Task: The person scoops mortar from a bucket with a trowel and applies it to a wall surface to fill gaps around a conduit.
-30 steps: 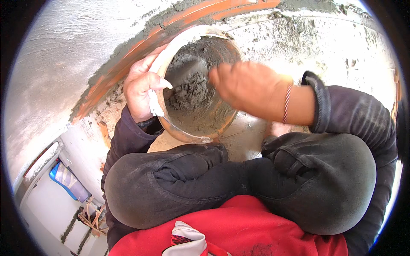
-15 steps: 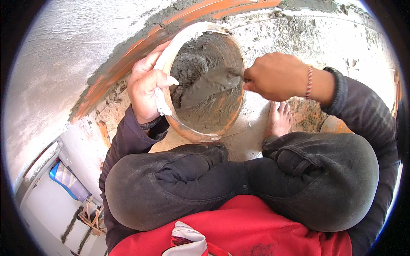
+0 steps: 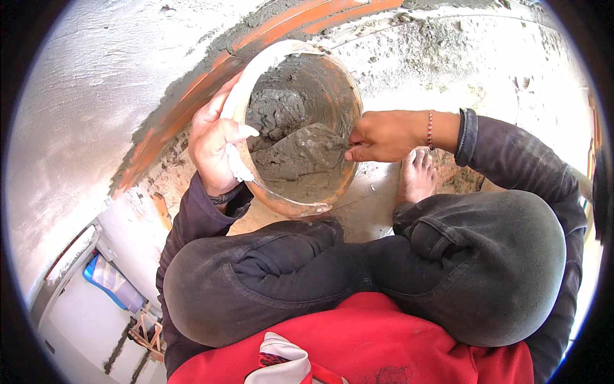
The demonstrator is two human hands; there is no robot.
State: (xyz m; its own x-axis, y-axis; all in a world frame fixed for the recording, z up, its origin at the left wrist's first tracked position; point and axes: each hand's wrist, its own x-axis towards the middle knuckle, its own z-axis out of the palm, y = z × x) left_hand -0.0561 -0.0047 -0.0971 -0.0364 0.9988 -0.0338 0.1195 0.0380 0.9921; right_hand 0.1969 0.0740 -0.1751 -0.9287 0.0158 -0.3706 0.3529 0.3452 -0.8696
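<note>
A round bucket (image 3: 279, 203) with an orange and whitish rim stands tilted before my knees, with wet grey mortar (image 3: 275, 112) inside. My left hand (image 3: 214, 144) grips its left rim, thumb over the edge and fingers on the outside. Closed round the handle of a trowel, my right hand (image 3: 384, 136) is at the bucket's right rim. The mortar-smeared trowel blade (image 3: 307, 150) lies within the bucket, low against the mortar. Most of the trowel's handle is hidden by my fingers.
Along the left rises a white plastered wall (image 3: 109, 89), its lower edge showing orange brick (image 3: 211, 77) and grey mortar. A bare foot (image 3: 417, 176) rests right of the bucket on the splattered floor (image 3: 409, 70). Wooden pieces (image 3: 147, 336) lie far lower left.
My right hand has moved down and left, taking the trowel blade lower into the mortar. My left hand keeps its hold on the rim, and the bucket has shifted slightly left in view.
</note>
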